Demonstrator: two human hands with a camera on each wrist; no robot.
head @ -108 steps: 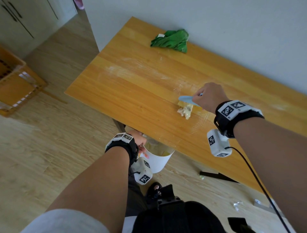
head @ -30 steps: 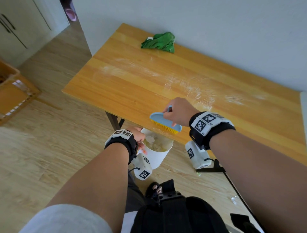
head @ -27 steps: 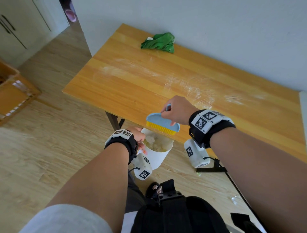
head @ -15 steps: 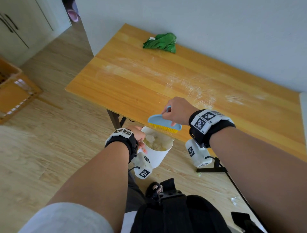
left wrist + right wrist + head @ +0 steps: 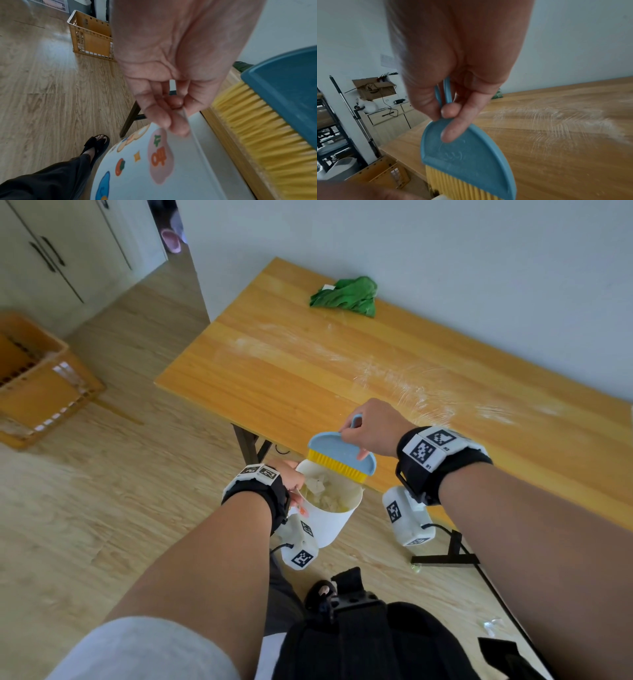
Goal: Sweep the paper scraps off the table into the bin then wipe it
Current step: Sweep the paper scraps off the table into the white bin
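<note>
My right hand (image 5: 371,428) grips the handle of a small blue brush (image 5: 337,451) with yellow bristles (image 5: 453,185), held over the table's near edge above a white bin (image 5: 330,520). My left hand (image 5: 289,474) pinches the bin's rim (image 5: 187,121) and holds the bin just below the wooden table (image 5: 308,371). Paper scraps (image 5: 320,491) lie inside the bin. White dusty streaks (image 5: 407,386) mark the tabletop. A crumpled green cloth (image 5: 346,296) lies at the table's far edge by the wall.
An orange crate (image 5: 37,381) stands on the wooden floor to the left. Black table legs (image 5: 445,558) and small bits of litter (image 5: 489,625) are on the floor under the table's right part. White cupboards (image 5: 51,258) stand at the far left.
The scraps that lay on the table by the brush are now in the bin. My right hand has brought the brush to the near edge and holds it slightly raised over the bin.
</note>
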